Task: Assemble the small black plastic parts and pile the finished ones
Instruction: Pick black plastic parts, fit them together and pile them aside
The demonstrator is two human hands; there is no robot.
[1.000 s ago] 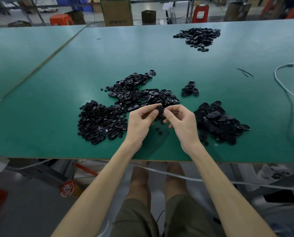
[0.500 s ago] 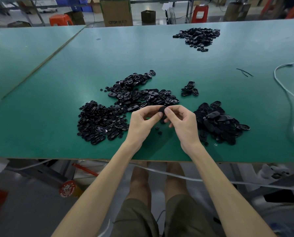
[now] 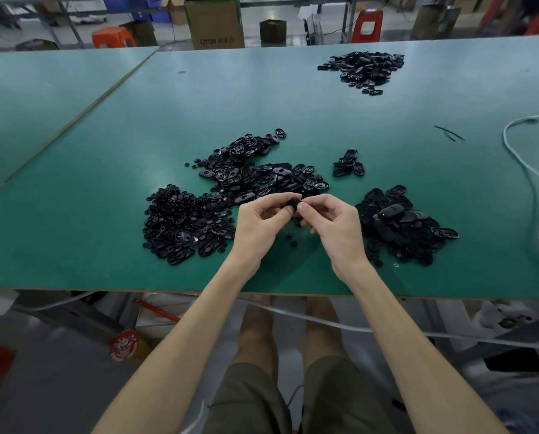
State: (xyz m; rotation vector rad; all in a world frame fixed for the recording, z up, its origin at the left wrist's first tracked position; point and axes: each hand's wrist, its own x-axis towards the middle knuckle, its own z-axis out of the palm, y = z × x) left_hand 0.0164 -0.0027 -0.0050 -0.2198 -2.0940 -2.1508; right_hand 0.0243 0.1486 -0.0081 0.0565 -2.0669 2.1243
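My left hand (image 3: 261, 227) and my right hand (image 3: 337, 230) meet above the near middle of the green table (image 3: 105, 170). Together they pinch one small black plastic part (image 3: 294, 203) between thumbs and fingertips; most of it is hidden by the fingers. Left of my hands lies a heap of small black pieces (image 3: 183, 223). Behind my hands spreads a pile of oval black shells (image 3: 261, 170). To the right sits another pile of oval parts (image 3: 402, 227). A few parts form a little group (image 3: 349, 162) further back.
A far pile of black parts (image 3: 363, 68) lies at the table's back right. A white cable (image 3: 531, 177) runs along the right side. Two loose tiny pieces (image 3: 291, 239) lie under my hands. Cardboard boxes (image 3: 215, 23) and red stools stand beyond the table.
Both hands stay in the same spot; the fingers have shifted slightly around the small part, with the thumbs pressed closer together on it.
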